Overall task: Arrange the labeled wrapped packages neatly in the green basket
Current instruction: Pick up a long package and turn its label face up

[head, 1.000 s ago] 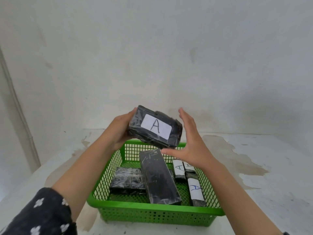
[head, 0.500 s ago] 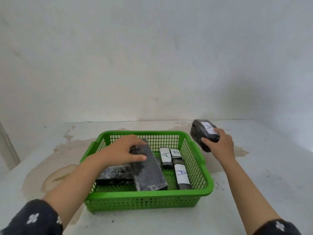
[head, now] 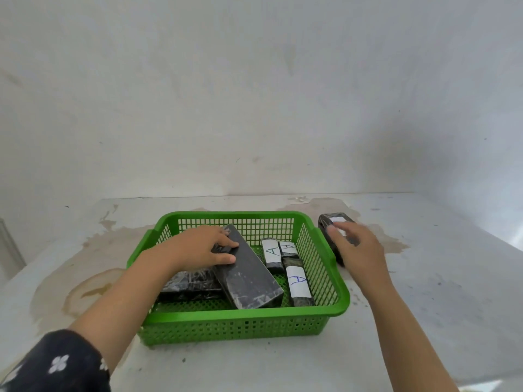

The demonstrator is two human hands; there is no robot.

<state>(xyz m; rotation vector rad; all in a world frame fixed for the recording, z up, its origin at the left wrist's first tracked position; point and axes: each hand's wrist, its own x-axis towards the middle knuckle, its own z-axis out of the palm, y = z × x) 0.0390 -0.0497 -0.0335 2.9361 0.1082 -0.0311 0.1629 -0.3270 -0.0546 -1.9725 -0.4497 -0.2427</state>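
Observation:
A green basket (head: 240, 312) stands on the white table. A long black wrapped package (head: 249, 278) lies slanted inside it, and my left hand (head: 198, 247) grips its far end. Under it to the left lies a flat black package (head: 192, 284). Three narrow packages with white "A" labels (head: 297, 282) (head: 271, 254) (head: 288, 247) lie along the basket's right side. Outside, right of the basket, a black labeled package (head: 335, 219) rests on the table. My right hand (head: 359, 250) lies over its near part, fingers blurred and stretched across the label.
The table (head: 424, 292) is white with brown stains left of and behind the basket. A pale wall rises right behind the table's far edge. The table's right edge runs diagonally at far right.
My right hand carried the labeled package from above the basket down onto the table at the right. My left hand dropped into the basket and took the long package's far end.

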